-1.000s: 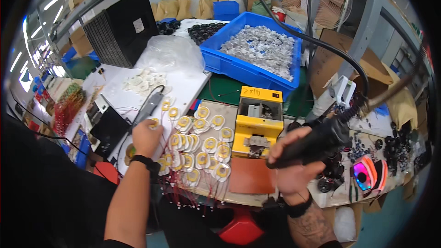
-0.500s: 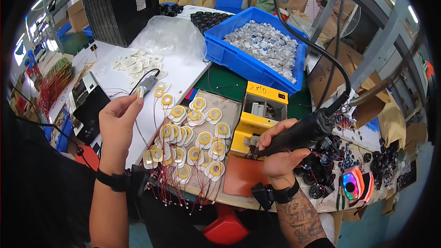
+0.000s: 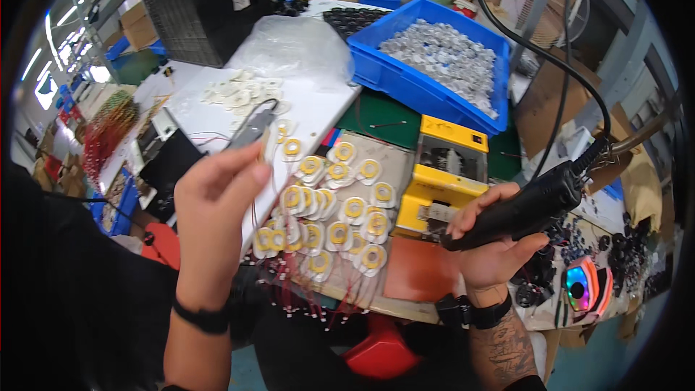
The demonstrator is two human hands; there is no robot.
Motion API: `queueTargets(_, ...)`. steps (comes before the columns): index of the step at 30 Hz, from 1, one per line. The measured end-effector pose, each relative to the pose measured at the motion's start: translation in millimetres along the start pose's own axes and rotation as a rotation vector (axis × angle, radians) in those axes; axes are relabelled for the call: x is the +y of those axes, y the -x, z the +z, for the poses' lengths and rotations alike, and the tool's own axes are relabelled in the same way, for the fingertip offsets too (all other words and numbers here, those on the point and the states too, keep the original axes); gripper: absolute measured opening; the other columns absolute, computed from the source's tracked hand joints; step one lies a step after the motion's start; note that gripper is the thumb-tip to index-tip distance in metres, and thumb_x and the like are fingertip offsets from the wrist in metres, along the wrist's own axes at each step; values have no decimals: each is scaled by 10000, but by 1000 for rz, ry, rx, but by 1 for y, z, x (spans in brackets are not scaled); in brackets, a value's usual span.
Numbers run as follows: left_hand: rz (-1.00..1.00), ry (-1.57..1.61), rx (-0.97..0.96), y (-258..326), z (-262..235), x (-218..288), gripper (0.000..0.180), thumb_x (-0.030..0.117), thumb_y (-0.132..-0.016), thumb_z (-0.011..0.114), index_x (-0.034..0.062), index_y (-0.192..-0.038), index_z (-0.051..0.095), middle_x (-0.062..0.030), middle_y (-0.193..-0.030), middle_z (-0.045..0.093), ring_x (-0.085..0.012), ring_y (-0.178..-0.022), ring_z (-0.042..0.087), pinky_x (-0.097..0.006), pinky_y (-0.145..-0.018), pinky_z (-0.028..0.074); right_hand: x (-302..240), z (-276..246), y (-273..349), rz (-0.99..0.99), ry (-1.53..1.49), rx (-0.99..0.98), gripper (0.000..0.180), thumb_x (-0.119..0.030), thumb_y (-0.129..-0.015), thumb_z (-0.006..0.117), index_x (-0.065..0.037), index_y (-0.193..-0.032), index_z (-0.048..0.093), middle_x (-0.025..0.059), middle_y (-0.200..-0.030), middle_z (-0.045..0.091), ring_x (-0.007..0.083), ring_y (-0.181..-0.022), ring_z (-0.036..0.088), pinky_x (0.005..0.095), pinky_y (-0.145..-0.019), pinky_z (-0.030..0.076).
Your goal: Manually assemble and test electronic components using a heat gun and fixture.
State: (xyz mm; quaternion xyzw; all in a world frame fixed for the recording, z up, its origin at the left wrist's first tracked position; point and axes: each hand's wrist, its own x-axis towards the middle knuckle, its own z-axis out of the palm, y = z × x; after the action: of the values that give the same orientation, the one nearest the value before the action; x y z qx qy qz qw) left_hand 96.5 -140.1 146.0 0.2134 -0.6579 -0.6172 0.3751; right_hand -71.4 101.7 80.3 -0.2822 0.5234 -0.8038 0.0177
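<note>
My left grip (image 3: 219, 201) pinches a thin pale piece (image 3: 266, 146) over the white surface (image 3: 322, 110); my right grip (image 3: 496, 255) holds a black tool (image 3: 521, 206). I think this is the picking-up step; next needs steady fingers.

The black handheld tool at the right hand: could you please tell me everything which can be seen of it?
The black handheld tool has a long, rounded body, plastic in look, narrowing toward its lower-left end. A ribbed sleeve at its upper-right end leads into a black cable that curves upward. It lies tilted across the right hand, fingers at its far side, thumb spread away. Its narrow end is near the yellow device; whether they touch is unclear.
</note>
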Motion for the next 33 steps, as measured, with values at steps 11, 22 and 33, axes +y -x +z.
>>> queueTargets(11,567,-616,-524,126,100,-110,408,214,-673,880,165,-1063,773,-48,-1216,706,-260,-980,631,-395,-850,481,-30,3,6,44,-87,1,995,-996,-774,354,-46,-1054,455,96,-699,557,194,-587,552,328,-578,487)
queueTargets(22,607,-664,-363,141,118,-138,407,320,-700,874,249,-1089,778,34,-1242,705,-220,-1022,599,-385,-876,367,-14,-9,28,152,76,-19,1030,-1019,-733,347,-45,-1054,452,95,-709,557,192,-603,568,321,-595,507)
queueTargets(33,628,-675,-368,141,118,-139,414,316,-699,873,254,-1097,779,37,-1259,704,-224,-1005,590,-370,-856,370,-6,-12,33,186,95,-7,1027,-1037,-692,365,-66,-1017,441,85,-697,542,185,-588,547,323,-583,495)
